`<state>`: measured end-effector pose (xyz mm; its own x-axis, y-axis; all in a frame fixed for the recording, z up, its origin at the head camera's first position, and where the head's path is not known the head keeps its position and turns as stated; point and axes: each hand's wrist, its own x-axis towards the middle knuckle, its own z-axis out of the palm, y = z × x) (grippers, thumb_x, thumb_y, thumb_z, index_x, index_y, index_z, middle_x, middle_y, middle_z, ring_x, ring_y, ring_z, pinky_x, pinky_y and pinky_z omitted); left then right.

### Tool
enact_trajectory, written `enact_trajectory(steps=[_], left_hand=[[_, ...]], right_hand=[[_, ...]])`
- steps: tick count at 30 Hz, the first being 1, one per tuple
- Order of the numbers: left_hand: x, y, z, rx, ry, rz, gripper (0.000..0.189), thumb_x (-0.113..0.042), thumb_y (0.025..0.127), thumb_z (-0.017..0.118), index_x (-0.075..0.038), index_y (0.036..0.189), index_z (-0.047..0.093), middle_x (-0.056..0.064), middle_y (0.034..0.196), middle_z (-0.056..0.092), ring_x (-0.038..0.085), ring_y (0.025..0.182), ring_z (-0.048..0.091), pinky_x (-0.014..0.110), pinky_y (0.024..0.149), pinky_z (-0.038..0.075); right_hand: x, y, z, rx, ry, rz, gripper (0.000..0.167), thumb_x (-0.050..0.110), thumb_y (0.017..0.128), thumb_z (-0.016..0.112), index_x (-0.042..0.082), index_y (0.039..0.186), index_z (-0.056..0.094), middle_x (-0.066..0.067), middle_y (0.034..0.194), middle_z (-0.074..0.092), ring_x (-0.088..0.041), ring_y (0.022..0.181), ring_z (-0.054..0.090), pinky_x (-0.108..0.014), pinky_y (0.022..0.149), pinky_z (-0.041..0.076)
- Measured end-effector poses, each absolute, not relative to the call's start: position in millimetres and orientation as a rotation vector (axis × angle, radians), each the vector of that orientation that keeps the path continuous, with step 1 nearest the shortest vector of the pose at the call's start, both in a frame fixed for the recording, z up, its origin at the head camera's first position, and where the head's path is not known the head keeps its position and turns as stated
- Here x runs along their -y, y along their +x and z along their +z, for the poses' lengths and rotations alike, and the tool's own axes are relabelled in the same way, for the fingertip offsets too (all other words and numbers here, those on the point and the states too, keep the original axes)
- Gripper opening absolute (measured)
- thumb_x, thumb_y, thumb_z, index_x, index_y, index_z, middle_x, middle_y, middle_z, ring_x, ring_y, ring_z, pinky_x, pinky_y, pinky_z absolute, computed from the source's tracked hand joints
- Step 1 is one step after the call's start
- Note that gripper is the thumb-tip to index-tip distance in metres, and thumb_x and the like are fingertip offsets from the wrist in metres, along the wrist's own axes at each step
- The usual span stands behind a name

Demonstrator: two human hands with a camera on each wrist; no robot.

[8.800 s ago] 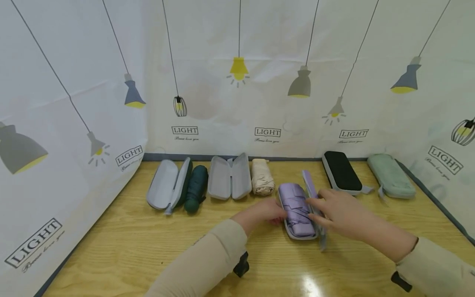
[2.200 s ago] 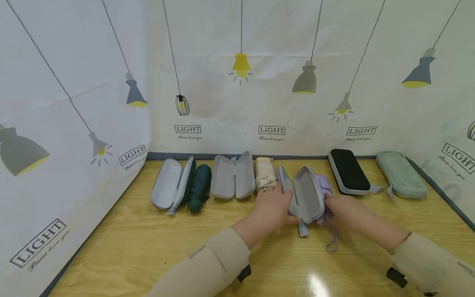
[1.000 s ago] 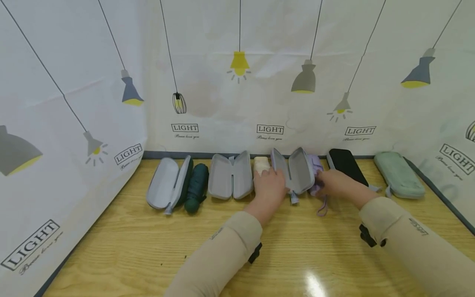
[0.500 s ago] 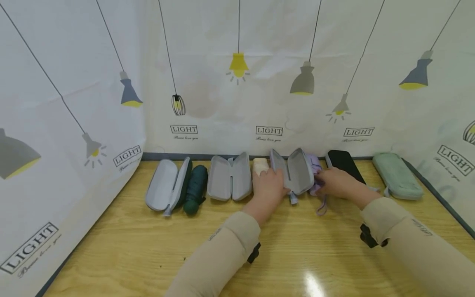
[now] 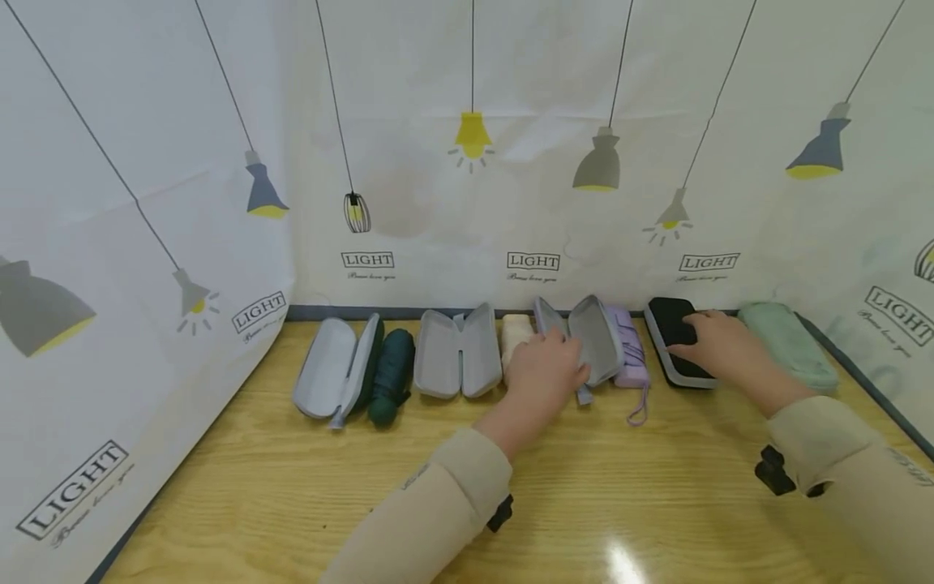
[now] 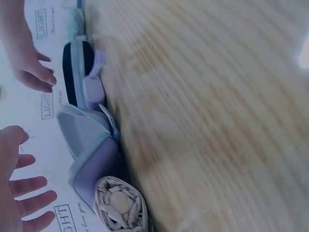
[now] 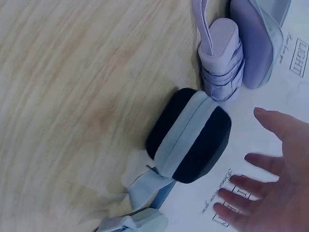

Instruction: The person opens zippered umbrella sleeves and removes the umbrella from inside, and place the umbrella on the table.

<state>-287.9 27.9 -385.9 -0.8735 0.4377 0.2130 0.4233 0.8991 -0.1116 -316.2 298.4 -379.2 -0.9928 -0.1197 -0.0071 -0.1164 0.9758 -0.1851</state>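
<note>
My left hand (image 5: 543, 369) hovers with fingers spread over the open lilac case (image 5: 598, 345) and the folded beige umbrella (image 5: 516, 332). In the left wrist view, that hand's fingers (image 6: 36, 203) are apart from both. Right of the case lies a folded lilac umbrella (image 5: 629, 349), its wrist loop toward me. My right hand (image 5: 718, 345) is over the closed black case (image 5: 667, 316), which has a grey zip band. The right wrist view shows its thumb and fingers (image 7: 246, 186) spread, not touching the black case (image 7: 203, 145).
Farther left stand an open grey case (image 5: 438, 357), a folded dark green umbrella (image 5: 392, 373) and an open case with a green shell (image 5: 324, 369). A closed mint case (image 5: 791, 345) lies at the right end. The printed backdrop (image 5: 438, 203) rises right behind the row.
The lilac umbrella, inside its case at first, came out. Case and umbrella moved back into the row. My right hand has left the umbrella for the black case; my left hand has lifted.
</note>
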Motion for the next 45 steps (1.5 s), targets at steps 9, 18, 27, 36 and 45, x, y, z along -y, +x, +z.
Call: enact_trajectory(steps=[9,18,27,36,45], left_hand=[[-34,-270,-382,2.766,-0.781,0.195,0.032,-0.048,0.098,0.052,-0.024,0.115,0.064,-0.006,0.097,0.064,0.012,0.079,0.062,0.027,0.058,0.051],[-44,-252,-380,2.815,-0.910,0.218,0.026,-0.044,0.098,0.053,-0.028,0.116,0.062,-0.008,0.097,0.062,0.009,0.074,0.056,0.027,0.052,0.047],[-50,-243,-388,2.675,-0.961,0.222,0.027,-0.047,0.095,0.056,-0.028,0.113,0.063,-0.008,0.086,0.059,0.009,0.066,0.054,0.026,0.047,0.043],[-47,-239,-392,2.700,-0.956,0.242,0.032,-0.048,0.096,0.055,-0.030,0.122,0.061,-0.009,0.088,0.060,0.009,0.064,0.052,0.026,0.047,0.040],[-45,-239,-397,2.645,-0.941,0.243,0.029,-0.048,0.095,0.056,-0.029,0.115,0.063,-0.009,0.086,0.061,0.009,0.064,0.054,0.027,0.049,0.043]], right_hand=[[-311,-322,-396,-3.085,-0.106,-0.479,0.087,0.050,0.088,0.064,-0.020,0.134,0.039,-0.044,0.127,0.045,-0.058,0.112,0.047,-0.064,0.090,0.041],[-314,-323,-411,-3.040,0.018,-0.435,0.096,0.054,0.086,0.063,-0.024,0.135,0.034,-0.046,0.129,0.040,-0.060,0.112,0.045,-0.064,0.088,0.041],[-318,-312,-401,-3.005,-0.075,-0.410,0.088,0.047,0.083,0.069,-0.023,0.129,0.042,-0.044,0.124,0.047,-0.058,0.107,0.049,-0.062,0.085,0.044],[-329,-292,-400,-2.946,-0.165,-0.368,0.099,0.045,0.076,0.077,-0.027,0.130,0.035,-0.045,0.119,0.049,-0.059,0.104,0.051,-0.059,0.081,0.046],[-341,-272,-399,-2.880,-0.222,-0.328,0.109,0.050,0.072,0.080,-0.028,0.131,0.033,-0.046,0.123,0.045,-0.060,0.106,0.049,-0.060,0.082,0.045]])
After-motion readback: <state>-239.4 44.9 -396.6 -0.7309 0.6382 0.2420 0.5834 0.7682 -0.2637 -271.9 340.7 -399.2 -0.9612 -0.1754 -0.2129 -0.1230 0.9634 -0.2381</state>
